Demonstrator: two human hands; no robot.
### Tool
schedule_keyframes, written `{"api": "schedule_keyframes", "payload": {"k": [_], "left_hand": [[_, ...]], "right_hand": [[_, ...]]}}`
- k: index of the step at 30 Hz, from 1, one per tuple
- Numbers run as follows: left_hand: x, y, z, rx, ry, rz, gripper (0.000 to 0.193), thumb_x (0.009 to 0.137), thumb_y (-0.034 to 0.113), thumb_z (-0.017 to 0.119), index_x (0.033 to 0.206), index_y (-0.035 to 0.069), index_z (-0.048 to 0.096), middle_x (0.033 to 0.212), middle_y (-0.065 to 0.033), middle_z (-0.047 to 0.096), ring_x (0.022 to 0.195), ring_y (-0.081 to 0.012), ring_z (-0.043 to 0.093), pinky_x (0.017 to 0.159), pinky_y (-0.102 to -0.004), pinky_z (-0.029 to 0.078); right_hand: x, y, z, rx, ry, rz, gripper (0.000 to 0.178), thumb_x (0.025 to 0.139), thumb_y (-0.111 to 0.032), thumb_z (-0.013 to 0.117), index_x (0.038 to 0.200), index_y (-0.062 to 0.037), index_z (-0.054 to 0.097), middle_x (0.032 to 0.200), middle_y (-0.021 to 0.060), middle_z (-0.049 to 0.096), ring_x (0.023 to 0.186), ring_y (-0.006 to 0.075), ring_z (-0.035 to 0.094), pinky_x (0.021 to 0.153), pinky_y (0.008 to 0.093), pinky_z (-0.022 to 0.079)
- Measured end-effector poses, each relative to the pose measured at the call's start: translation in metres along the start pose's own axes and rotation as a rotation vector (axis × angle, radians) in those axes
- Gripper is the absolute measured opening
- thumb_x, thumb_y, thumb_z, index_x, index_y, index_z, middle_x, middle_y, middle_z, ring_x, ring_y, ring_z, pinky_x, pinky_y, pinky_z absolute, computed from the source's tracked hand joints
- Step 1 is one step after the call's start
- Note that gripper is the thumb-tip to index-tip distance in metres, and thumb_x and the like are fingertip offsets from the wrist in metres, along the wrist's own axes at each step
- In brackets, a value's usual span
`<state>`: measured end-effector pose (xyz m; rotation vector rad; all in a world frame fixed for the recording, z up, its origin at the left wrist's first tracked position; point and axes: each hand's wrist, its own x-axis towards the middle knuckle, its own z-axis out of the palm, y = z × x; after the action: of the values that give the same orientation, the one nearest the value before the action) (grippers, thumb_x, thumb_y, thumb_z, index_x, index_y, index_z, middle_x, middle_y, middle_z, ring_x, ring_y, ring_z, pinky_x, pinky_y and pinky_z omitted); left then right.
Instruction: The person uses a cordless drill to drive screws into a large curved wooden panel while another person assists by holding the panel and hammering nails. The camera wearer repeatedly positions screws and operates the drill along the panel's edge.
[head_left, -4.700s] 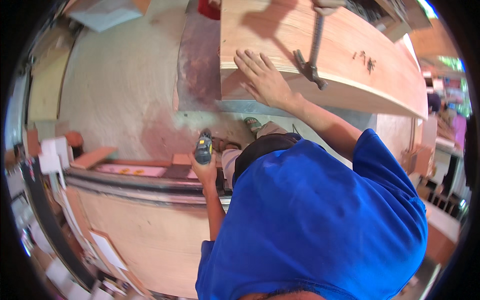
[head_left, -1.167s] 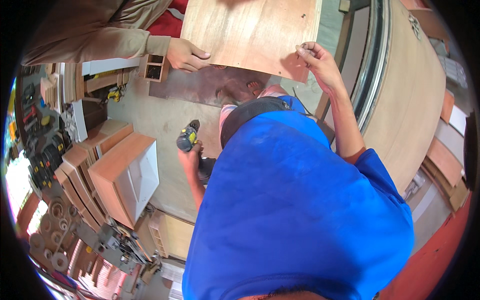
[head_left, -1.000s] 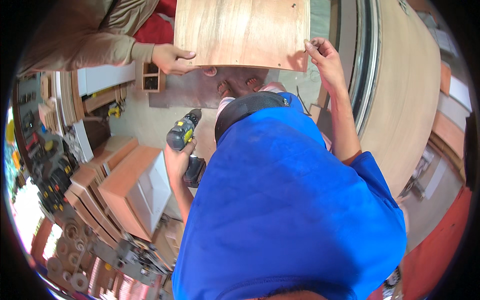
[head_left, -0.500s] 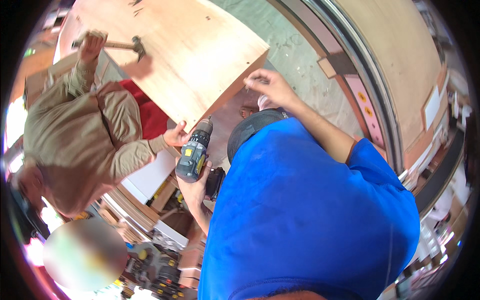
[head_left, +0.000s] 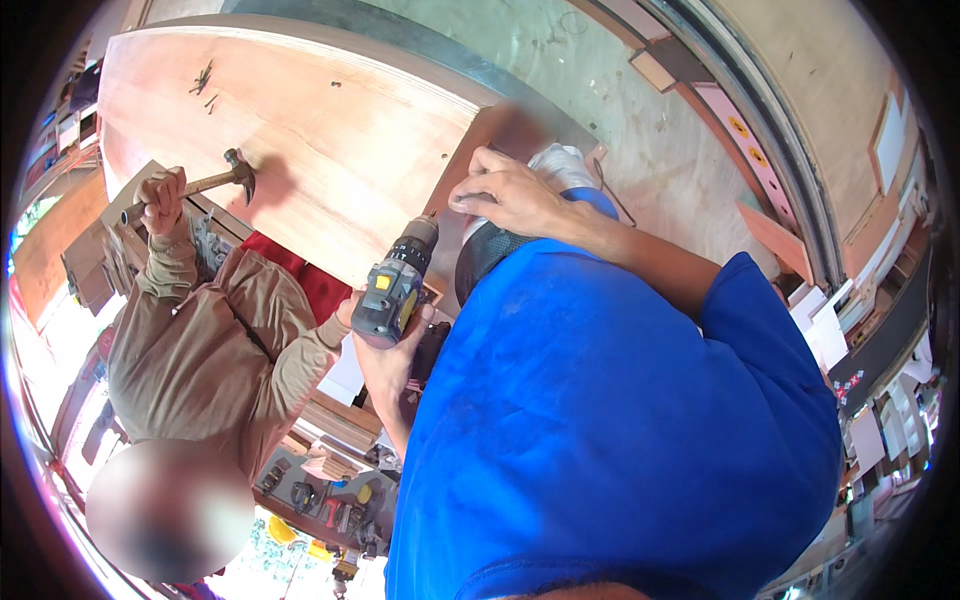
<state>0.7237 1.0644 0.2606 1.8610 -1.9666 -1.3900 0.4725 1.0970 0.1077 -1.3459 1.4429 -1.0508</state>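
Note:
My left hand (head_left: 388,362) is wrapped round the grip of a grey and yellow cordless drill (head_left: 392,290). The drill's chuck points up toward the near corner of a large light wooden panel (head_left: 330,130). Beside the panel's reddish-brown end face (head_left: 470,155), my right hand (head_left: 515,200) has its fingers curled together; whatever they pinch is hidden. On the left, a co-worker's hand (head_left: 160,200) grips a claw hammer (head_left: 212,183) over the panel. The co-worker's other hand is largely covered by the drill.
Several small dark screws or nails (head_left: 203,78) lie on the panel. A metal rail (head_left: 770,110) curves along the right, beside stacked boards. Tools (head_left: 335,505) lie on a surface behind the co-worker. Concrete floor (head_left: 650,130) shows beyond the panel.
The view has turned, shifting the panel left. My right hand has come closer to the panel's end, its fingers curling in. The drill stays in my left hand; the co-worker still holds the hammer.

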Motion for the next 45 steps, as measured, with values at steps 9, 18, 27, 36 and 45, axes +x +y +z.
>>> {"api": "schedule_keyframes", "payload": {"k": [9, 18, 27, 36, 45], "left_hand": [[0.026, 0.052, 0.009, -0.099, -0.023, -0.173, 0.064, 0.071, 0.014, 0.091, 0.116, -0.002, 0.048, 0.107, -0.0149, 0.063, 0.098, -0.0223, 0.064, 0.090, -0.0354, 0.051], [0.040, 0.060, 0.011, -0.061, -0.054, -0.168, 0.062, 0.073, 0.002, 0.087, 0.117, -0.001, 0.045, 0.102, -0.0168, 0.069, 0.096, -0.0213, 0.069, 0.088, -0.0339, 0.055], [0.055, 0.057, -0.011, -0.201, 0.066, -0.129, 0.064, 0.076, -0.004, 0.082, 0.126, 0.003, 0.042, 0.106, -0.0162, 0.066, 0.096, -0.0214, 0.068, 0.080, -0.0305, 0.057], [0.107, 0.043, -0.023, -0.287, 0.606, 0.316, 0.036, 0.086, -0.002, 0.072, 0.121, -0.002, 0.063, 0.113, -0.0099, 0.068, 0.093, -0.0175, 0.064, 0.082, -0.0324, 0.054], [0.141, -0.024, -0.009, -0.230, 0.719, 0.436, 0.030, 0.094, 0.004, 0.068, 0.122, -0.001, 0.059, 0.111, -0.0099, 0.066, 0.095, -0.0168, 0.065, 0.087, -0.0324, 0.053]], "right_hand": [[0.021, 0.004, -0.031, 0.372, -0.174, 0.307, 0.026, 0.091, -0.027, 0.074, 0.104, -0.0059, 0.066, 0.085, 0.0072, 0.064, 0.087, 0.0169, 0.063, 0.077, 0.0324, 0.049], [0.027, 0.031, -0.018, 0.803, -0.186, 0.240, 0.029, 0.094, -0.030, 0.073, 0.108, -0.0040, 0.068, 0.095, 0.0002, 0.067, 0.089, 0.0083, 0.059, 0.081, 0.0260, 0.049], [0.031, 0.016, -0.029, 0.861, -0.253, 0.182, 0.036, 0.096, -0.036, 0.070, 0.106, -0.0020, 0.071, 0.094, 0.0044, 0.071, 0.091, 0.0108, 0.063, 0.084, 0.0302, 0.050], [0.028, 0.039, -0.053, 0.606, -0.023, 0.429, 0.034, 0.102, -0.036, 0.060, 0.105, -0.0033, 0.068, 0.087, 0.0038, 0.068, 0.084, 0.0099, 0.063, 0.074, 0.0278, 0.050], [0.041, 0.030, -0.090, 0.699, 0.110, 0.451, 0.031, 0.106, -0.030, 0.054, 0.122, -0.0058, 0.065, 0.079, -0.0063, 0.049, 0.072, 0.0034, 0.043, 0.065, 0.0200, 0.036]]}}
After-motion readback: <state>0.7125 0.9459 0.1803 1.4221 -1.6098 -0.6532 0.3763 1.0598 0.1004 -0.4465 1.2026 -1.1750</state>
